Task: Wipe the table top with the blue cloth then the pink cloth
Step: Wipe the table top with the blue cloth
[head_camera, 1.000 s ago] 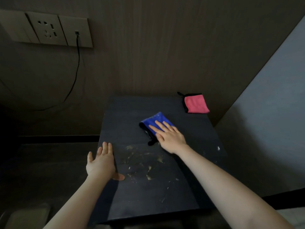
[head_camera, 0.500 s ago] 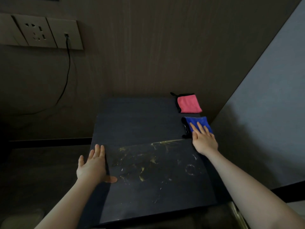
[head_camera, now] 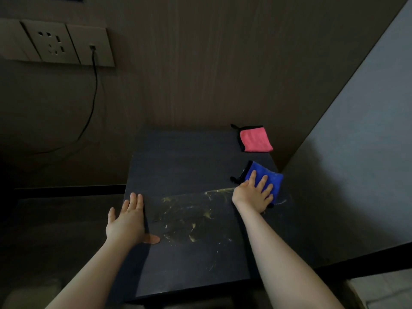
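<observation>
A small dark table top fills the middle of the view, smeared with yellowish streaks across its near half. The blue cloth, edged in black, lies at the table's right edge. My right hand presses flat on it, fingers spread over the cloth. The pink cloth, also black-edged, rests folded in the far right corner, untouched. My left hand lies flat and open on the table's left edge, thumb on the top.
A brown panelled wall stands right behind the table, with a socket plate and a black cable hanging at upper left. A grey wall closes in the right side. Dark floor lies to the left.
My right hand slid the blue cloth from the table's middle to the right edge, leaving a streak line, then drew it slightly nearer. The left hand stayed on the left edge.
</observation>
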